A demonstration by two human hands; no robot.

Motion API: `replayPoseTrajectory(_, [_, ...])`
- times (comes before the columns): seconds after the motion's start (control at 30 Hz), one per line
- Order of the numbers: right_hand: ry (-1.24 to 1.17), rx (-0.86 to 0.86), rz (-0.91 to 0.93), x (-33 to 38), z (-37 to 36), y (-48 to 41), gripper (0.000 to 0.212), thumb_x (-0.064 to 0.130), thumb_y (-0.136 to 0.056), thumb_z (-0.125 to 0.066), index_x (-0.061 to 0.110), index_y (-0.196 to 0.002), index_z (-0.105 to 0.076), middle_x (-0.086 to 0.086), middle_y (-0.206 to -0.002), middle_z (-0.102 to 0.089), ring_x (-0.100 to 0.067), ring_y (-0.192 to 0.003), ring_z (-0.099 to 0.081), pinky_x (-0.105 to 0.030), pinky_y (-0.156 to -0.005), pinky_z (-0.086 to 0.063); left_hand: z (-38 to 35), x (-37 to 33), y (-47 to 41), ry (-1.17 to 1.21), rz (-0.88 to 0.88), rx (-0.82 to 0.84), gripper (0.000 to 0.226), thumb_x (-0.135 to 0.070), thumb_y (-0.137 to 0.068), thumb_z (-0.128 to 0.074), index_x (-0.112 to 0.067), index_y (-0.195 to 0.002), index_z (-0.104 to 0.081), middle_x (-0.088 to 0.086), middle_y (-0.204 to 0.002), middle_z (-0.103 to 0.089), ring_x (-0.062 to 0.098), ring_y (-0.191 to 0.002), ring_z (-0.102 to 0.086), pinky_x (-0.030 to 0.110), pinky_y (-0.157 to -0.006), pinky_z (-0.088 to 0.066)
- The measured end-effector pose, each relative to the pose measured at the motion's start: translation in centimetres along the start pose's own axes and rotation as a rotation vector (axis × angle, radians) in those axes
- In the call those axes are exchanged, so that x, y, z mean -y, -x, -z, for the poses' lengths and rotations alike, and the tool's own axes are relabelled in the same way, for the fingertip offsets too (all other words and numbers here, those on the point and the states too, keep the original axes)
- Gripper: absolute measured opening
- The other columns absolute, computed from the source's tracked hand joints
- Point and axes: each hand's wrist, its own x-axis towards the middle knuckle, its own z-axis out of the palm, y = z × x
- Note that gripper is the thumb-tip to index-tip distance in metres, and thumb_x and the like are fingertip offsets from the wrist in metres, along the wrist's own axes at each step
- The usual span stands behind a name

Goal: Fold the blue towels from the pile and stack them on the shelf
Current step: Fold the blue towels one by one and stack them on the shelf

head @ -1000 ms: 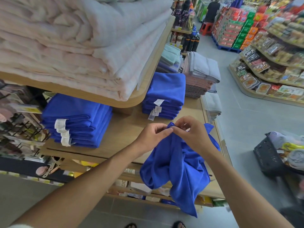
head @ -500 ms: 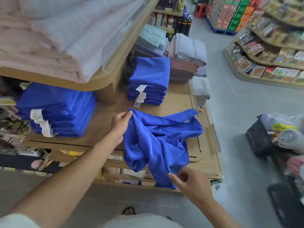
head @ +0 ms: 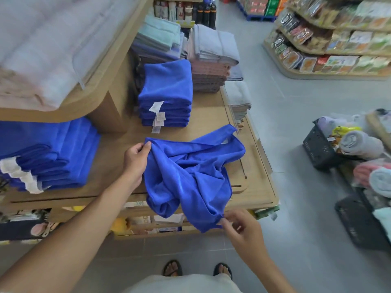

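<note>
Dark sandals (head: 172, 268), pale garment (head: 182, 284).

Place: shop | Landmark: wooden display shelf (head: 211, 123) | On it: tagged folded blue towel stacks (head: 167, 92) | Across the aisle, right: racks of packaged goods (head: 330, 45) (probably snacks; blurred)

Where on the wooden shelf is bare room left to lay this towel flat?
Bare wood lies between the left blue stack, the middle blue stack and the left hand. The loose towel covers the front right. Grey and pink stacks crowd the back.
</note>
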Motion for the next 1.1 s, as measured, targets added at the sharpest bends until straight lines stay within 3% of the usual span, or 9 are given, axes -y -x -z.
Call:
replayPoseTrajectory(0.07, [-0.103, -0.09, -0.027, 0.7, 1.1, -0.6, 0.003, 0.03, -0.083, -0.069, 0.028, -0.085, -0.07, 0.004, -0.082, -0.071, -0.016, -0.067, -0.067, -0.024, -0.059, -0.049, 0.1, 0.0, 0.0, -0.003, -0.002, -0.002, 0.026, -0.034, -0.097, -0.064, -0.013, -0.083, -0.07, 0.006, -0.083, -0.071, 0.019, -0.078, -0.062, 0.036, -0.073, -0.049])
replayPoseTrajectory(0.17, [-0.1, 0.0, -0.132, 1.2, 1.3, -0.9, 0.017, 0.044, -0.08, -0.067, 0.029, -0.088, -0.069, 0.006, -0.084, -0.075, -0.012, -0.071, -0.07, -0.026, -0.065, -0.053, 0.1, 0.0, 0.1, 0.001, -0.011, 0.012, 0.024, -0.033, -0.097, -0.065, -0.019, -0.078, -0.071, 0.003, -0.081, -0.072, 0.016, -0.076, -0.064, 0.035, -0.072, -0.051])
replayPoseTrajectory(0.37, [0.165, 0.15, -0.199, -0.2, -1.7, 0.2, 0.044, 0.072, -0.065, -0.076, 0.042, -0.095, -0.065, 0.029, -0.104, -0.066, 0.003, -0.073, -0.063, -0.012, -0.062, -0.047, 0.3, 0.0, 0.1, 0.005, -0.032, 0.016, 0.022, -0.03, -0.097, -0.065, -0.017, -0.08, -0.071, 0.007, -0.085, -0.072, 0.019, -0.079, -0.063, 0.037, -0.074, -0.051])
replayPoseTrajectory(0.53, [0.104, 0.089, -0.15, -0.2, -3.2, 0.4, 0.013, 0.044, -0.078, -0.075, 0.046, -0.09, -0.07, 0.024, -0.103, -0.069, -0.006, -0.079, -0.065, -0.017, -0.066, -0.045, 0.3, 0.1, 0.0, 0.001, -0.026, 0.032, 0.022, -0.03, -0.097, -0.063, -0.011, -0.09, -0.072, 0.01, -0.093, -0.076, 0.019, -0.082, -0.065, 0.039, -0.079, -0.054])
replayPoseTrajectory(0.67, [-0.043, -0.051, -0.117, 0.6, -2.0, 1.0, 0.037, 0.004, -0.087, -0.076, 0.041, -0.088, -0.075, 0.013, -0.089, -0.072, -0.004, -0.064, -0.06, -0.014, -0.061, -0.044, 0.3, 0.2, 0.0, -0.002, -0.029, 0.027, 0.021, -0.03, -0.098, -0.063, -0.013, -0.091, -0.073, 0.013, -0.098, -0.076, 0.019, -0.083, -0.067, 0.04, -0.08, -0.056])
replayPoseTrajectory(0.8, [-0.316, -0.225, -0.146, 3.5, 2.7, -0.3, 0.027, 0.006, -0.098, -0.066, 0.031, -0.088, -0.073, 0.0, -0.061, -0.065, -0.01, -0.048, -0.056, -0.019, -0.047, -0.044, 0.2, 0.3, 0.3, 0.021, -0.05, 0.033, 0.016, -0.028, -0.099, -0.063, -0.018, -0.092, -0.073, 0.002, -0.09, -0.076, 0.014, -0.081, -0.068, 0.034, -0.076, -0.054])
replayPoseTrajectory(0.9, [-0.428, -0.309, -0.062, 7.6, 6.7, -5.7, 0.019, 0.017, -0.099, -0.064, 0.03, -0.087, -0.07, -0.004, -0.063, -0.065, -0.017, -0.046, -0.058, -0.023, -0.042, -0.045, 0.2, 0.4, 0.8, 0.016, -0.079, 0.08, 0.015, -0.03, -0.099, -0.063, -0.02, -0.095, -0.074, -0.005, -0.089, -0.076, 0.009, -0.079, -0.067, 0.03, -0.073, -0.053])
replayPoseTrajectory(0.97, [-0.356, -0.315, 0.013, 9.7, 8.8, -11.1, 0.018, 0.019, -0.096, -0.066, 0.033, -0.086, -0.071, 0.0, -0.07, -0.07, -0.017, -0.05, -0.063, -0.024, -0.044, -0.049, 0.5, 0.5, 1.0, 0.016, -0.116, 0.116, 0.013, -0.029, -0.099, -0.063, -0.022, -0.097, -0.074, -0.008, -0.089, -0.077, 0.004, -0.078, -0.066, 0.024, -0.07, -0.052])
replayPoseTrajectory(1.1, [0.115, -0.197, -0.015, 9.8, 10.6, -21.1, 0.014, 0.008, -0.092, -0.066, 0.02, -0.088, -0.072, 0.004, -0.067, -0.073, -0.017, -0.058, -0.071, -0.028, -0.058, -0.061, 1.2, 0.5, 1.4, 0.023, -0.18, 0.21, 0.012, -0.022, -0.099, -0.065, -0.028, -0.099, -0.075, -0.004, -0.097, -0.078, 0.007, -0.084, -0.069, 0.02, -0.072, -0.054])
